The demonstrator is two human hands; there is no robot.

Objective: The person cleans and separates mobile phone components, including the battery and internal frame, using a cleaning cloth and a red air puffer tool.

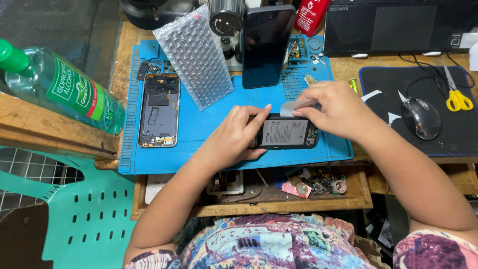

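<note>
Nearest the body: open wooden drawer [279, 192] below the blue work mat [214, 127], littered with coins, small parts and tape rolls.

On the mat's near edge, right of centre: opened phone [286, 133], back cover off, pale battery label facing up. Long axis runs left–right, parallel to the mat's front edge; which end is top cannot be told, both ends hidden under fingers.

Left hand [234, 137] clamped on the phone's left end, thumb below, fingers curled over the upper edge. Narrow grip, holding the body steady.

Right hand [331, 107] above the phone's upper right corner, thumb and fingers pinched shut on a thin grey-white strip [295, 107], apparently a tab or film lifting off near the battery's top edge.

Judged best handling: peel slow and low, pull kept along the long axis, left hand pressing the frame flat to the mat so nothing flexes; no twisting near the exposed board at the right end.

Left on the mat: second opened phone frame [158, 109], long axis pointing away from the body. Beside it toward the middle, bubble-wrap sleeve [194, 57] leaning. At the mat's far edge, dark phone screen [266, 45] propped upright.

Off the mat to the right: black mouse pad [381, 79] with grey mouse [421, 117] and yellow-handled scissors [457, 94]. Off the mat to the left: clear green-capped bottle [59, 84] lying on a wooden ledge.
</note>
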